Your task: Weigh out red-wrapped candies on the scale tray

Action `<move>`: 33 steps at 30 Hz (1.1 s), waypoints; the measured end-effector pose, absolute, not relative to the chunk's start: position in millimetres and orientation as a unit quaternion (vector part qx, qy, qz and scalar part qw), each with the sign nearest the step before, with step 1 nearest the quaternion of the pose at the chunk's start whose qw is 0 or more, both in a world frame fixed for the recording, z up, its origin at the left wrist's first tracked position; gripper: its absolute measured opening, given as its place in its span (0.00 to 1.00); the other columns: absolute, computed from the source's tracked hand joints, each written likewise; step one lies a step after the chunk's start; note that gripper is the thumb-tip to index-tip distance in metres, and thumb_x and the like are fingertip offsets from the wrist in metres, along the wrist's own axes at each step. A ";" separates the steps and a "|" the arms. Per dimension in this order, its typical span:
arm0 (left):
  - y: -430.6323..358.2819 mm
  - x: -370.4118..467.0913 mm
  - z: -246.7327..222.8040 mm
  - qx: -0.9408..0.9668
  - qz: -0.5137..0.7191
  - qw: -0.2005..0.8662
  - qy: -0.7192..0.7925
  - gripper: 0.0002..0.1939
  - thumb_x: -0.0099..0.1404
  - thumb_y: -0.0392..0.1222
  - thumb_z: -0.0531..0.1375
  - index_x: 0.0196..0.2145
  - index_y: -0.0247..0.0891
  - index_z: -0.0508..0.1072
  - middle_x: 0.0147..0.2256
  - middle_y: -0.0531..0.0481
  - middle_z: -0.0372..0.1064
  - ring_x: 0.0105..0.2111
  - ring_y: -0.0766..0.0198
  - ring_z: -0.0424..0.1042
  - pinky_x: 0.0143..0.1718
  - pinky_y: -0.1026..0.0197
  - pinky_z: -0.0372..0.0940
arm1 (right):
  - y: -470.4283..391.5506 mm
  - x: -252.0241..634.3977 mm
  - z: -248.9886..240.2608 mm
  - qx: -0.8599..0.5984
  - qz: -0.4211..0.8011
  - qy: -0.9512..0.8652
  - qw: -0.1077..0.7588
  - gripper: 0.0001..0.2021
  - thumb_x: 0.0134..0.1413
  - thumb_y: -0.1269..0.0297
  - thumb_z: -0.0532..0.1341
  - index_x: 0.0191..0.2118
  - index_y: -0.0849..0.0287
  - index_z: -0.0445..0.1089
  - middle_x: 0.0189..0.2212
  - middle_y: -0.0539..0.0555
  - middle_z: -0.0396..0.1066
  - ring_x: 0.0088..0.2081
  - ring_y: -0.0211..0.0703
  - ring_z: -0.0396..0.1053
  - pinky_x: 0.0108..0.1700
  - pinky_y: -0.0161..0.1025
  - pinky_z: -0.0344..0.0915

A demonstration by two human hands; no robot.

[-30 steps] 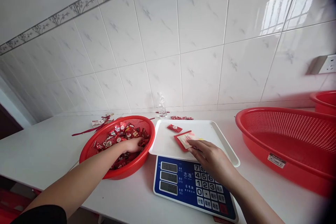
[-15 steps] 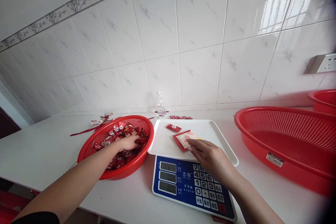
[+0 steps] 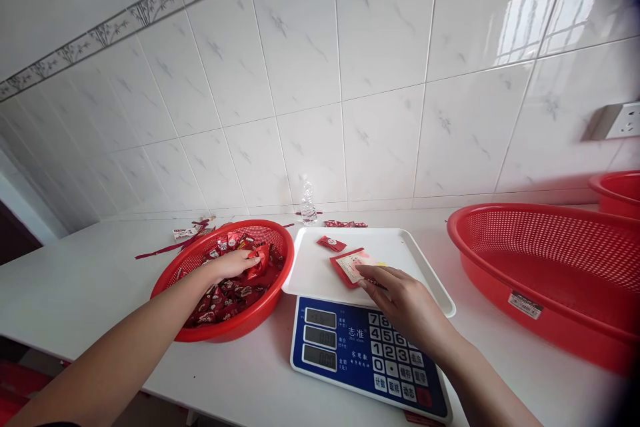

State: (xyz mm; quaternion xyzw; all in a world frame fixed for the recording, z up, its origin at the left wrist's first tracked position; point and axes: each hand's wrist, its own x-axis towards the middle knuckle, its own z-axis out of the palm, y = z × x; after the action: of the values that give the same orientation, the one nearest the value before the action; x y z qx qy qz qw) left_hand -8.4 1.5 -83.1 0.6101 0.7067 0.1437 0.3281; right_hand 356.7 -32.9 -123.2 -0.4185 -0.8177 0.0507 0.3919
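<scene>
Inside the red plastic basket (image 3: 287, 250), my left hand (image 3: 234, 265) is closed on a shiny red wrapped packet (image 3: 259, 261), just above many small red wrapped packets (image 3: 220, 303). My right hand (image 3: 400, 290) has its thumb and fingers at the near edge of a flat red pouch with a cream label (image 3: 347, 267); it appears to pinch it. That pouch lies on the white tray (image 3: 310, 273) of a scale with a blue keypad panel (image 3: 350, 340). A single small red packet (image 3: 331, 243) rests farther back on the tray.
A clear plastic bottle (image 3: 307, 200) stands by the tiled wall, with red patterned strips (image 3: 345, 223) beside it. Red ribbon (image 3: 167, 249) and a small white box (image 3: 185, 233) lie behind the left basket. Another large red basket (image 3: 480, 273) stands at the right.
My left hand has risen slightly and moved left within the basket, and a shiny red packet now shows in its fingers. My right hand and the pouch have stayed in place.
</scene>
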 end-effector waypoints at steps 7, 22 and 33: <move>-8.1 -8.7 -69.0 0.575 0.191 0.335 0.721 0.21 0.61 0.58 0.55 0.42 0.40 0.69 0.45 0.46 0.73 0.43 0.59 0.71 0.37 0.63 0.66 | -34.8 356.1 -121.7 -0.417 0.060 -0.817 0.394 0.14 0.61 0.60 0.51 0.44 0.53 0.72 0.38 0.55 0.77 0.38 0.48 0.75 0.36 0.45 0.73; 7.1 27.0 -61.4 0.623 0.350 0.085 0.694 0.22 0.66 0.42 0.46 0.53 0.33 0.68 0.56 0.43 0.64 0.58 0.54 0.61 0.61 0.55 0.51 | -33.6 356.7 -123.0 -0.420 0.060 -0.815 0.394 0.14 0.62 0.60 0.51 0.45 0.55 0.72 0.39 0.55 0.77 0.39 0.48 0.75 0.37 0.46 0.73; -51.1 132.9 -56.2 0.834 0.262 -0.010 0.485 0.16 0.68 0.40 0.47 0.47 0.41 0.71 0.38 0.48 0.75 0.38 0.59 0.73 0.41 0.59 0.67 | -46.7 359.1 -111.6 -0.336 0.161 -0.786 0.493 0.20 0.60 0.51 0.54 0.51 0.56 0.68 0.46 0.60 0.74 0.44 0.48 0.73 0.42 0.46 0.72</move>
State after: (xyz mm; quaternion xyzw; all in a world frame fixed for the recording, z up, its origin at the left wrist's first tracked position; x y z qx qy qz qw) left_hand 132.9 -51.1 -56.2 0.8343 0.4852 0.2617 -0.0098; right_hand 359.1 -46.7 -111.6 -0.3364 -0.7860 0.1613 0.4930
